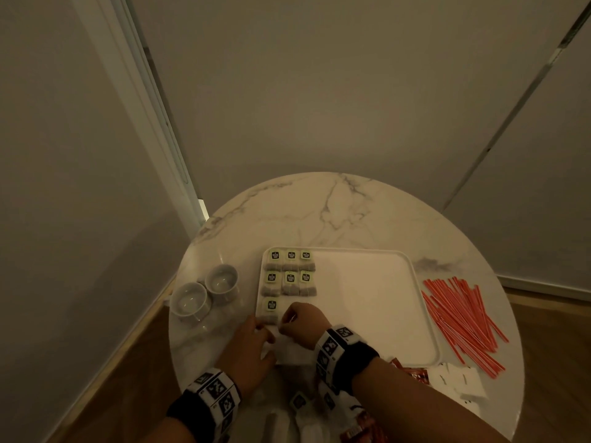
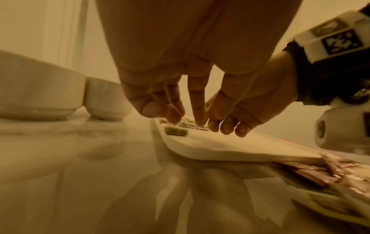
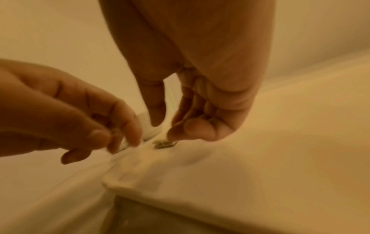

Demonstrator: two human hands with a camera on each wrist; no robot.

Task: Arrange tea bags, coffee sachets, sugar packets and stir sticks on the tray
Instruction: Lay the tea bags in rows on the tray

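A white tray [image 1: 367, 298] lies on the round marble table [image 1: 319, 212], with several tea bags [image 1: 290, 273] in rows along its left side. The nearest one [image 1: 270, 311] [image 2: 176, 132] [image 3: 164, 144] lies alone in the third row. My right hand [image 1: 286, 319] [image 3: 164, 126] hovers just right of it, thumb and forefinger pinching a thin white piece that looks like a tea bag's string or tag. My left hand [image 1: 265, 330] [image 3: 120, 137] is at the tray's near-left corner, its fingertips pinching white wrapper paper [image 1: 291, 350]. What hangs under the right fingers is hidden.
Red stir sticks [image 1: 463, 321] lie fanned out to the right of the tray. Red coffee sachets [image 1: 412, 372] and white sugar packets [image 1: 460, 382] sit near the front edge. Two grey cups [image 1: 220, 281] stand to the left of the tray. More packets lie under my forearms.
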